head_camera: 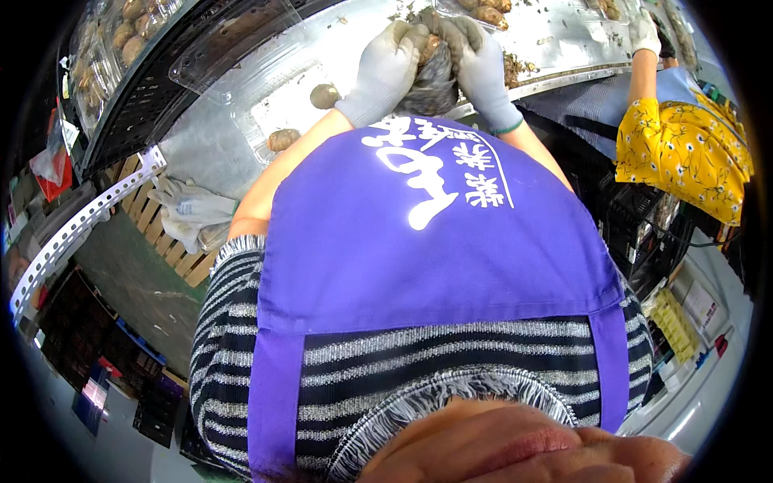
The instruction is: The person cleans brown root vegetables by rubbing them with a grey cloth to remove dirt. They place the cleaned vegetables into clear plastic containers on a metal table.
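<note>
In pale knit gloves with soiled grey fingers, my left hand (389, 66) and my right hand (480, 69) meet at the top of the view. Between them they grip a brown tuber (430, 49), likely taro; the fingers cover much of it. Just below it, between my wrists, is a dark, crinkled, shiny material (430, 90), perhaps a plastic bag. To the left, one round tuber (325, 96) and another tuber (284, 140) lie by a clear plastic tray (256, 130) on the metal worktop (208, 142).
More tubers (490, 17) and dark scraps (514, 69) lie beyond my right hand. A black crate (142, 78) stands at the left beside filled clear packs (99, 84). Work gloves (190, 208) hang near a wooden pallet (151, 232). Another person's yellow floral sleeve (679, 154) and gloved hand (645, 33) are at right.
</note>
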A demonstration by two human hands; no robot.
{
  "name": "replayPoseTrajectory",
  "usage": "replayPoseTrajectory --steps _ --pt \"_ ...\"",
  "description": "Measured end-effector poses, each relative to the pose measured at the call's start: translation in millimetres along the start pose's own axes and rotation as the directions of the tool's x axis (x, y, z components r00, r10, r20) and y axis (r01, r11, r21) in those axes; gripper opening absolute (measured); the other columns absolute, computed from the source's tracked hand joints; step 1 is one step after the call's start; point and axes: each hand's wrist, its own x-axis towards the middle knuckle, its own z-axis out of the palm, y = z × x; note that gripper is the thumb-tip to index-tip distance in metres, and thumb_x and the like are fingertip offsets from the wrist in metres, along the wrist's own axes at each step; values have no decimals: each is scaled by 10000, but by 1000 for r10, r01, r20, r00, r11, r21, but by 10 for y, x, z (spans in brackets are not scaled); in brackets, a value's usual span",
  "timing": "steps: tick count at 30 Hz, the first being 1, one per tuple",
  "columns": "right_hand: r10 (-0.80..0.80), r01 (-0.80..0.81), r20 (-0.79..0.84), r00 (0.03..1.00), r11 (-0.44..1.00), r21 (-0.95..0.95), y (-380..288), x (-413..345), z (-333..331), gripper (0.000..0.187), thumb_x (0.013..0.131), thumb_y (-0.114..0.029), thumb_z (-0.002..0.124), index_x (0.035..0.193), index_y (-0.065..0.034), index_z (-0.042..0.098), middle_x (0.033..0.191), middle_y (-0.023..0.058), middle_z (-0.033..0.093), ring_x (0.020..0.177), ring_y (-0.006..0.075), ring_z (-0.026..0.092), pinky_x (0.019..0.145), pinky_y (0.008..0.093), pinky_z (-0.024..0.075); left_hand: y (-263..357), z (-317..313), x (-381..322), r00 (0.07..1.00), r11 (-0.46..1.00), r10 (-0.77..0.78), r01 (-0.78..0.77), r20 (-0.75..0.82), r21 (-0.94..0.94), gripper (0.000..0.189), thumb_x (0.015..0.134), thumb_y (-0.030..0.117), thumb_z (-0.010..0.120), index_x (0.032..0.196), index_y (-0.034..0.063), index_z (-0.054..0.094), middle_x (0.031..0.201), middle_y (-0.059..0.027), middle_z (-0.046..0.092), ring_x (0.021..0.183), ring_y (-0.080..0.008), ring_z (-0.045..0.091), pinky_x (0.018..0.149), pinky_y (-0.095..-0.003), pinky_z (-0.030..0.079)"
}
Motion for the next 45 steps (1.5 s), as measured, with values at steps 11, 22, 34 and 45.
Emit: replayPoseTrajectory --steps 11,22,34,45 --pt "-177 292 236 955 684 -669 577 -1 66 257 944 -256 592 1157 -113 595 1066 136 673 967 351 666 826 422 542 157 -264 -105 876 842 -74 312 477 -441 408 1053 415 439 1244 69 540 753 17 490 501 -31 300 453 -201 279" --pt "-199 278 242 950 892 -357 -555 98 -446 409 894 -253 708 1260 -97 616 1138 157 666 1060 309 654 903 375 519 307 -274 8 927 686 -91 323 363 -652 373 1060 410 457 1145 61 554 848 -8 579 573 -64 421 476 -203 345" --pt "-188 232 140 972 860 -455 19 6 -63 204 954 -220 629 1073 -63 684 895 127 671 785 271 652 709 343 513 532 -255 -161 933 954 6 102 359 -283 533 1040 532 402 1124 31 561 760 -4 502 533 -48 402 454 -208 300" --pt "-478 514 188 858 807 -292 -674 -4 -93 134 921 -85 689 1036 -16 678 949 49 655 819 113 652 708 275 524 461 -129 -112 942 768 -283 336 182 -545 361 1055 443 417 945 110 503 620 32 357 477 -59 275 417 -227 214"
